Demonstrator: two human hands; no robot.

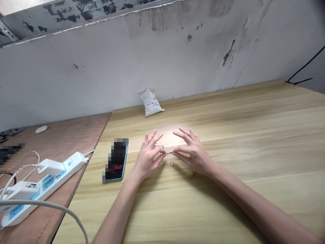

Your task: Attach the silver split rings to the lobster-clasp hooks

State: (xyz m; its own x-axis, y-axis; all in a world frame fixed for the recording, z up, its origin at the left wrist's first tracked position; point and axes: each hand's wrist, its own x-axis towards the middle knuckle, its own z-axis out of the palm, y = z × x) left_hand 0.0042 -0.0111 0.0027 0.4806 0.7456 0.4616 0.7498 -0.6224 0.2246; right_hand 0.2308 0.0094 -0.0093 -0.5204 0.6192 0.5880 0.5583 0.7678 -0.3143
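Observation:
Between my two hands a short metal chain [169,153] is stretched level, just above the wooden table [228,135]. My left hand [149,157] pinches one end between thumb and index finger, its other fingers raised. At the opposite end my right hand [194,152] pinches the chain the same way, other fingers spread upward. A single metal ring [172,163] lies on the table just below the chain. Several more rings [158,146] lie behind my left hand, partly hidden by its fingers. Small metal chain pieces [194,175] form a little pile below my right hand.
A phone [118,159] lies left of my left hand. A white plastic packet [151,102] stands by the wall. On the brown surface at left is a power strip [48,184] with chargers and white cables [63,208]. A white oval object [41,129] lies farther back.

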